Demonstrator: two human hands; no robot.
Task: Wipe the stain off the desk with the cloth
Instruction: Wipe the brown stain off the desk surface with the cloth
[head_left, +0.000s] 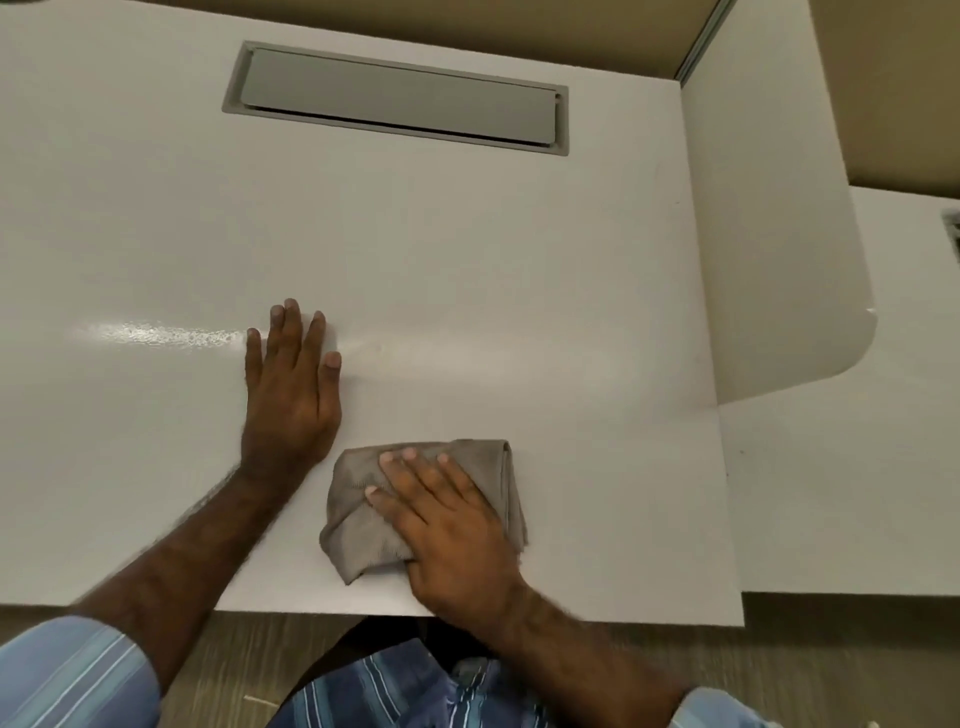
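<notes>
A crumpled grey-brown cloth (358, 525) lies on the white desk (467, 234) near its front edge. My right hand (447, 525) presses flat on top of the cloth, fingers spread over it. My left hand (293, 384) rests palm down on the bare desk just left of and beyond the cloth, fingers apart and holding nothing. A faint smear (379, 351) shows on the desk right of my left fingertips. A shiny speckled streak (156, 332) runs to their left.
A grey cable-port flap (400, 96) is set into the desk at the back. A second white desk (831, 467) adjoins on the right, its rounded corner (852, 353) overlapping. Beige partition panels (519, 26) stand behind. The desk's front edge (311, 613) is close to my body.
</notes>
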